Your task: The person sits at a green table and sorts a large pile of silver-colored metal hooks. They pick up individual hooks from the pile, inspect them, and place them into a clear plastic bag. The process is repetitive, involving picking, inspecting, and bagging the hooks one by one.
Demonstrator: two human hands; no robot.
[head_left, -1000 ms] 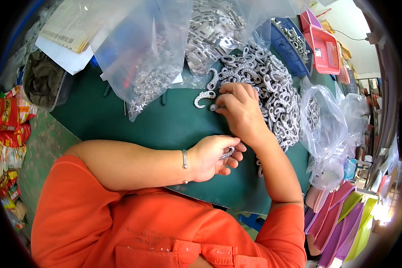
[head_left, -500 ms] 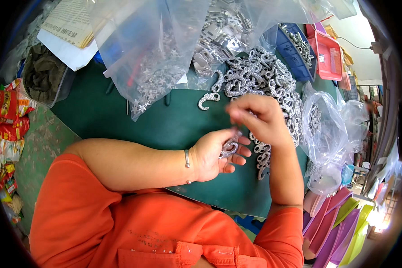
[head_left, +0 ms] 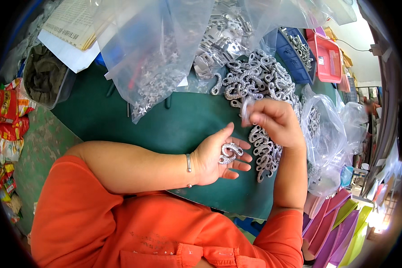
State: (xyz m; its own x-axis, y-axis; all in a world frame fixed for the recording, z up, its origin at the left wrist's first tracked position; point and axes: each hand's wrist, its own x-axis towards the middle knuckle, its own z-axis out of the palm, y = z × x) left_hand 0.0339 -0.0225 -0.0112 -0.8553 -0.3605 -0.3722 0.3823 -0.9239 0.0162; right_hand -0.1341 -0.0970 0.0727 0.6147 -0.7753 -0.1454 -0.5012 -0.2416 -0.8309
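My left hand (head_left: 216,158) lies palm up over the table, fingers loosely spread, with silver textured hook clasps (head_left: 229,152) resting on its palm and fingers. They overlap, so I cannot tell exactly how many there are. To the right, my right hand (head_left: 272,119) pinches another hook clasp (head_left: 246,110) between thumb and fingers; motion smears it. Beyond and under that hand spreads a heap of matching clasps (head_left: 265,73). A single clasp (head_left: 216,84) lies at the heap's left edge.
Clear bags hold small star-shaped pieces (head_left: 154,89) and flat metal plates (head_left: 225,38) at the far side. A blue bin (head_left: 295,56) and a pink basket (head_left: 328,58) stand far right. Another clear bag (head_left: 324,120) sits right of the heap. The table (head_left: 143,129) is dark green.
My right hand has moved slightly right and now carries a clasp. The loose hook-shaped clasp left of the heap is gone from the table. My left fingers have opened wider, showing the clasps.
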